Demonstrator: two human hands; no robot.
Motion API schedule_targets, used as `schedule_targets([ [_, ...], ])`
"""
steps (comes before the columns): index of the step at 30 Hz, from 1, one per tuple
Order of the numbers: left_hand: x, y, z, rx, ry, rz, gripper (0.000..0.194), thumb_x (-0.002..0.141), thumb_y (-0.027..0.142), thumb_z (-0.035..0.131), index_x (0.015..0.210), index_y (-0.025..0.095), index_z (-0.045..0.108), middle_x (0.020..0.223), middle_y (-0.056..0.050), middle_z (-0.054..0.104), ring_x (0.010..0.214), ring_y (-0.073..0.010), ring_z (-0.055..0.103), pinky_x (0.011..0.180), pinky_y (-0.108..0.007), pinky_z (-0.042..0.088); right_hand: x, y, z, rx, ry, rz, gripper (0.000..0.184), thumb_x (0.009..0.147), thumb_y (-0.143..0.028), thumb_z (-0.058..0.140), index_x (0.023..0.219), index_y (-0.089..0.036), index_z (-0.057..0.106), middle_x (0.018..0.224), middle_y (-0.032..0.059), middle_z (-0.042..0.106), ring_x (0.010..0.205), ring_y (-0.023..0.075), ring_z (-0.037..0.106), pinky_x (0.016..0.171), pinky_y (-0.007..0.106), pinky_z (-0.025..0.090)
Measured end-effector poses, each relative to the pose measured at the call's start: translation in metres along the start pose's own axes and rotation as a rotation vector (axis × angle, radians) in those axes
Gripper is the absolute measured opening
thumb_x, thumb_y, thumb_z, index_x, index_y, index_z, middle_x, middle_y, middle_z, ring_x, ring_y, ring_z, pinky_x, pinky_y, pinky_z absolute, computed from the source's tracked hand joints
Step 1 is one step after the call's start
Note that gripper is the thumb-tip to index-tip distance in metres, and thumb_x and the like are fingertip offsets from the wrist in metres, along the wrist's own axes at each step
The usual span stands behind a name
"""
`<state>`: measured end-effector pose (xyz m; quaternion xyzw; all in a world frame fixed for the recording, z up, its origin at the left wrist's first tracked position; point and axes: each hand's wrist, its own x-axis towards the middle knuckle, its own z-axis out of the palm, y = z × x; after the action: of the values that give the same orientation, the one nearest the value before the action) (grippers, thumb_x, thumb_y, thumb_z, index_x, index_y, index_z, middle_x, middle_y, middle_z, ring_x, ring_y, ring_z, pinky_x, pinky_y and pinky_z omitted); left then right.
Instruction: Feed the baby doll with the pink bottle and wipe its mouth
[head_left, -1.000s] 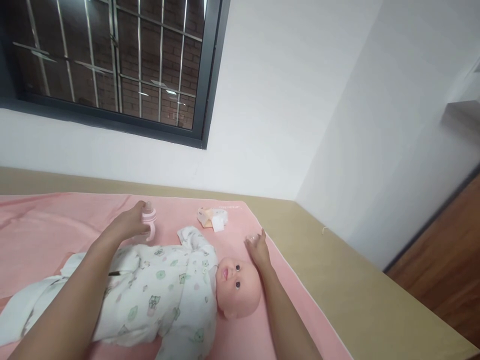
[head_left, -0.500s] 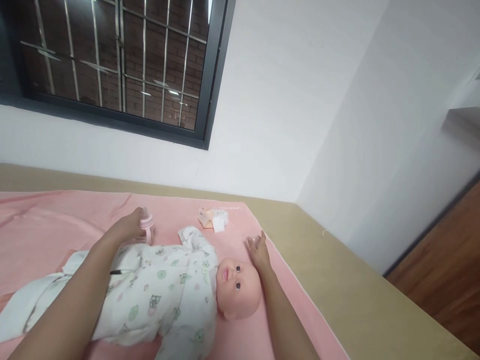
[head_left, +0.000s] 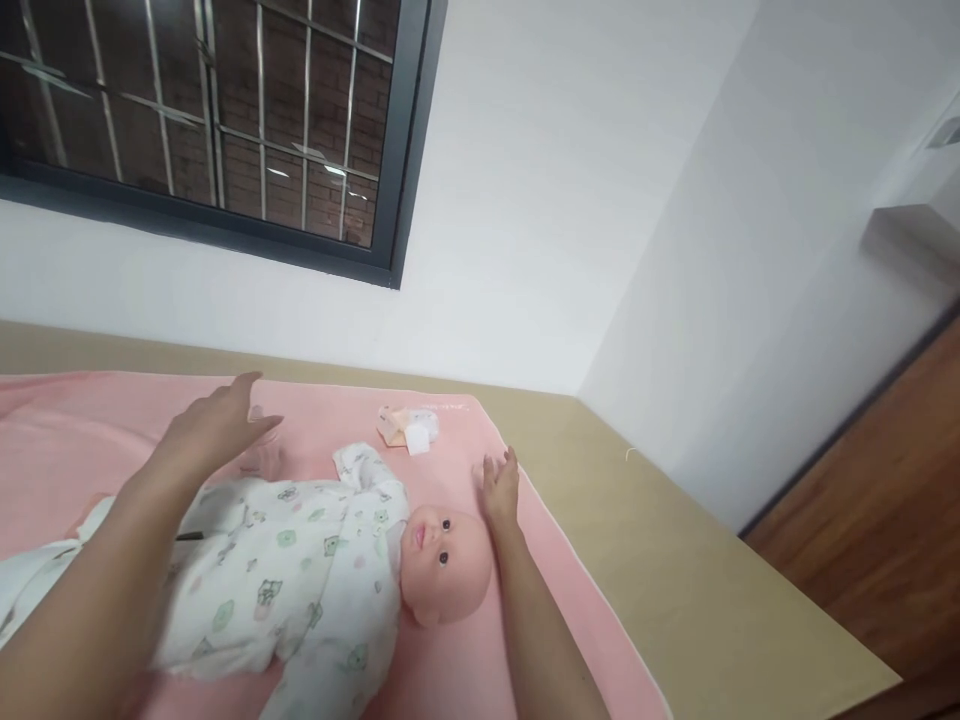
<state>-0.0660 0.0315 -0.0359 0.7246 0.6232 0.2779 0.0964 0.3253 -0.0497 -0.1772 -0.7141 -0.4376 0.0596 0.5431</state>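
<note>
A baby doll (head_left: 450, 565) in white printed clothes lies on its back on a pink cloth (head_left: 480, 665), its head to the right. Above its body my left hand (head_left: 214, 430) is open, thumb and fingers spread. A pink baby bottle (head_left: 264, 458) stands just beyond the doll, blurred and partly hidden by that hand. Beyond the doll's head, my right hand (head_left: 501, 488) rests near the cloth's edge with its fingers apart. Beside these fingers is a small clear, pinkish cap-like piece (head_left: 478, 474), mostly hidden.
A crumpled peach and white packet (head_left: 409, 428) lies on the cloth between my hands. Tan surface (head_left: 637, 540) borders the cloth, meeting white walls at the back and right. A barred window (head_left: 300, 130) is at the upper left.
My left hand has let go of the bottle and lifted, its fingers spreading. My right hand's fingers have loosened around the clear piece. The view has shifted slightly right.
</note>
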Motion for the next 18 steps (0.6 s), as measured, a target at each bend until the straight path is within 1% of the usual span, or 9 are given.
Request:
schedule_targets([
  [1,-0.007,0.018,0.000,0.058,-0.022,0.020,0.073,0.082,0.045,0.053,0.142,0.010,0.032,0.129,-0.023,0.054,0.112,-0.0437,0.055,0.089,-0.053,0.045,0.000,-0.002,0.000,-0.004,0.022,-0.012,0.079,0.088,-0.058,0.034,0.144,-0.004,0.026,0.147,0.0244,0.035,0.139,0.0318,0.032,0.114,0.047,0.026],
  [2,-0.014,0.036,0.001,0.054,-0.045,0.087,0.069,0.083,0.046,0.051,0.141,0.012,0.035,0.130,-0.020,0.055,0.113,-0.0389,0.055,0.091,-0.048,0.044,0.000,-0.005,-0.001,-0.010,0.049,-0.036,0.076,0.088,-0.057,0.034,0.142,-0.004,0.029,0.146,0.0239,0.036,0.140,0.0317,0.030,0.115,0.048,0.024],
  [4,-0.026,0.073,0.011,-0.031,-0.146,0.232,0.061,0.082,0.051,0.049,0.134,0.019,0.044,0.127,-0.012,0.059,0.115,-0.0324,0.055,0.094,-0.042,0.044,-0.001,-0.010,-0.004,-0.024,0.117,-0.131,0.067,0.090,-0.053,0.033,0.138,-0.006,0.035,0.141,0.0226,0.042,0.139,0.0302,0.029,0.113,0.049,0.025],
  [7,-0.035,0.120,0.039,-0.174,-0.468,0.407,0.060,0.083,0.062,0.041,0.125,0.021,0.053,0.124,-0.010,0.061,0.112,-0.0289,0.057,0.094,-0.038,0.044,-0.005,-0.018,-0.008,-0.053,0.167,-0.342,0.049,0.094,-0.042,0.026,0.123,-0.010,0.050,0.125,0.0186,0.055,0.125,0.0263,0.043,0.105,0.046,0.035],
  [9,-0.035,0.143,0.061,-0.193,-0.624,0.464,0.064,0.081,0.069,0.039,0.119,0.020,0.057,0.121,-0.010,0.063,0.109,-0.0281,0.059,0.093,-0.036,0.045,-0.008,-0.022,-0.007,-0.076,0.108,-0.428,0.043,0.096,-0.037,0.024,0.108,-0.013,0.058,0.110,0.0144,0.062,0.111,0.0231,0.051,0.098,0.041,0.040],
  [12,-0.031,0.166,0.092,-0.167,-0.866,0.466,0.074,0.074,0.077,0.042,0.108,0.015,0.064,0.105,-0.015,0.069,0.090,-0.0276,0.066,0.080,-0.035,0.051,-0.014,-0.026,-0.001,-0.115,-0.011,-0.478,0.039,0.096,-0.033,0.026,0.088,-0.017,0.062,0.090,0.0089,0.065,0.093,0.0197,0.055,0.086,0.034,0.043],
  [15,-0.029,0.178,0.114,-0.116,-1.071,0.438,0.079,0.068,0.083,0.044,0.098,0.014,0.068,0.096,-0.017,0.071,0.077,-0.0273,0.068,0.069,-0.035,0.054,-0.017,-0.028,0.008,-0.155,-0.085,-0.493,0.037,0.095,-0.031,0.030,0.080,-0.018,0.061,0.083,0.0068,0.065,0.084,0.0181,0.054,0.076,0.029,0.042],
  [16,-0.029,0.180,0.118,-0.104,-1.117,0.437,0.079,0.066,0.084,0.045,0.095,0.015,0.070,0.094,-0.017,0.071,0.076,-0.0275,0.068,0.067,-0.035,0.054,-0.018,-0.028,0.012,-0.169,-0.103,-0.494,0.036,0.095,-0.029,0.030,0.078,-0.018,0.060,0.082,0.0064,0.064,0.082,0.0177,0.054,0.074,0.029,0.042],
  [18,-0.031,0.185,0.124,-0.102,-1.153,0.455,0.076,0.063,0.084,0.049,0.090,0.017,0.071,0.090,-0.015,0.072,0.078,-0.0278,0.068,0.066,-0.034,0.055,-0.017,-0.026,0.019,-0.198,-0.135,-0.489,0.035,0.095,-0.027,0.032,0.076,-0.018,0.060,0.079,0.0056,0.064,0.080,0.0170,0.054,0.072,0.027,0.040],
])
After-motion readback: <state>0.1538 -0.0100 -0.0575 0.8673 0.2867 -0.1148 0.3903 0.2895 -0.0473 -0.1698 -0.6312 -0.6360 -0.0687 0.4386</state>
